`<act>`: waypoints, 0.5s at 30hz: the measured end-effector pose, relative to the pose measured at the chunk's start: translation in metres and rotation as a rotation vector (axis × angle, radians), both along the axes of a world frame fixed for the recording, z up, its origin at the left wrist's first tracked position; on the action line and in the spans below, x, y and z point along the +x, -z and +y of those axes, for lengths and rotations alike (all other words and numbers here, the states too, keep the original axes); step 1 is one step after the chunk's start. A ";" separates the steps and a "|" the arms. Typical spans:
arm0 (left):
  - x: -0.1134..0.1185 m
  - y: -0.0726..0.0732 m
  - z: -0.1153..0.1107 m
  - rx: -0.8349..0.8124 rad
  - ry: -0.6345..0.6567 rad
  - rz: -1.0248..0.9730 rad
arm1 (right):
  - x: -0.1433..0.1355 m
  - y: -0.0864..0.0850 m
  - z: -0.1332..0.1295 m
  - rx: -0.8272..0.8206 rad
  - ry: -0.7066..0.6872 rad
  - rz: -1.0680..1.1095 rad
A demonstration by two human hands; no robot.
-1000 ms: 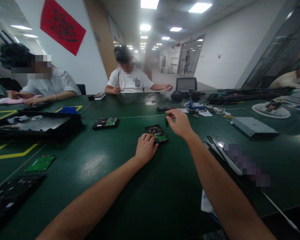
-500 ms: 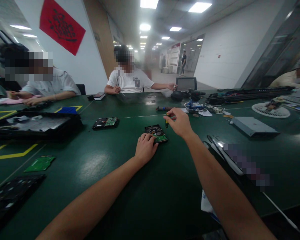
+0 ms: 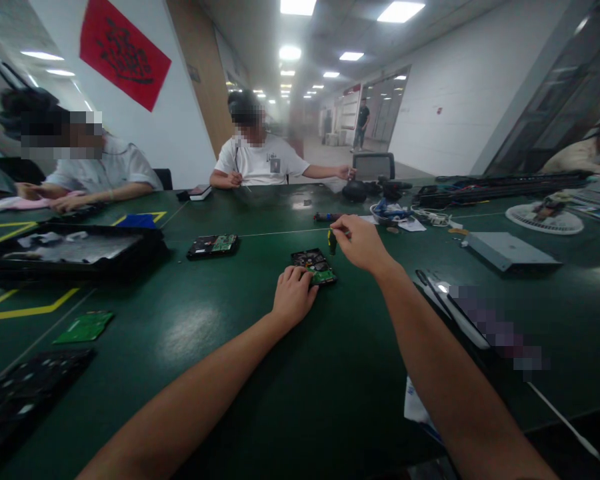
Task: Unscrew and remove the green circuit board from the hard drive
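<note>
A black hard drive with a green circuit board (image 3: 323,275) lies on the dark green table, a little right of the middle. My left hand (image 3: 294,293) rests on its near left edge, the fingers bent over it and gripping it. Just beyond its right side, my right hand (image 3: 359,241) pinches a small yellow and black screwdriver (image 3: 332,243) by its upper end. The screwdriver stands nearly upright, and its tip is too small to make out. A second hard drive (image 3: 213,246) lies farther left, touched by neither hand.
A black tray (image 3: 75,250) stands at the left, with a loose green board (image 3: 85,327) and a black part (image 3: 33,393) nearer. A grey metal box (image 3: 513,251), a white round grille (image 3: 544,218) and cables (image 3: 500,189) lie right. People sit across the table.
My right hand's fingers have closed more tightly at the screwdriver's top and shifted slightly. My left hand stays on the drive. A standing person in the background has moved slightly left.
</note>
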State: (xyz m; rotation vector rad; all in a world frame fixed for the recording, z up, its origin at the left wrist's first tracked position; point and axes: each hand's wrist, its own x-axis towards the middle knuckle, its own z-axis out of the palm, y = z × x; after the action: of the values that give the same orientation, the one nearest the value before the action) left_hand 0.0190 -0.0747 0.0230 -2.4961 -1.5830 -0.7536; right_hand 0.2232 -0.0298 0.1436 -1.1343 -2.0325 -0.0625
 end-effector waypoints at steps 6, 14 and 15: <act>0.000 0.000 0.001 -0.013 -0.004 0.000 | -0.001 -0.007 0.001 -0.011 0.036 -0.035; 0.000 0.002 0.002 -0.007 0.005 -0.009 | -0.007 -0.011 0.003 -0.072 0.046 -0.070; -0.001 0.002 0.002 -0.006 0.006 -0.007 | -0.009 -0.011 0.003 -0.062 0.057 -0.093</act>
State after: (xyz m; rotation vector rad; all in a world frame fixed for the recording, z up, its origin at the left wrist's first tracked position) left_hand 0.0185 -0.0730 0.0212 -2.5066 -1.5833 -0.7602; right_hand 0.2146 -0.0266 0.1546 -1.2492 -2.0963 -0.0832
